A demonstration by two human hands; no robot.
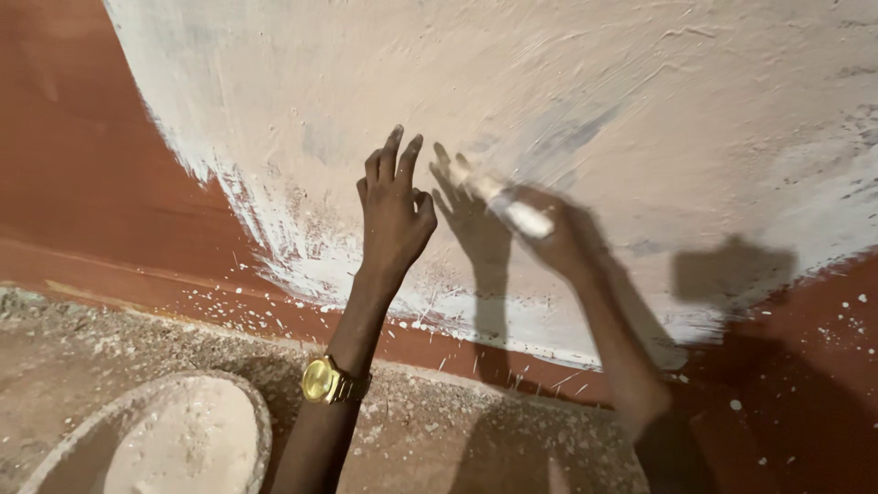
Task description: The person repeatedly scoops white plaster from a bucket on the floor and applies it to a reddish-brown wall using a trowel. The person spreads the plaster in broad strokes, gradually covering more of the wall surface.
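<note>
The person's left hand (395, 215) is reaching up against the wall (640, 101), two fingers stretched out and the others curled in, holding nothing. A gold wristwatch (323, 380) is sitting on that wrist. Just to its right, the right hand (558, 240) is showing blurred, its fingers wrapped around a pale tool (512, 209) whose kind cannot be told, pressed to the whitish plaster patch (567, 302) covering the red-brown wall. Shadows are falling across the plaster beside both hands. Below, at the floor's near left corner, a round basin (155, 439) of pale mix is standing on speckled ground (439, 430).
</note>
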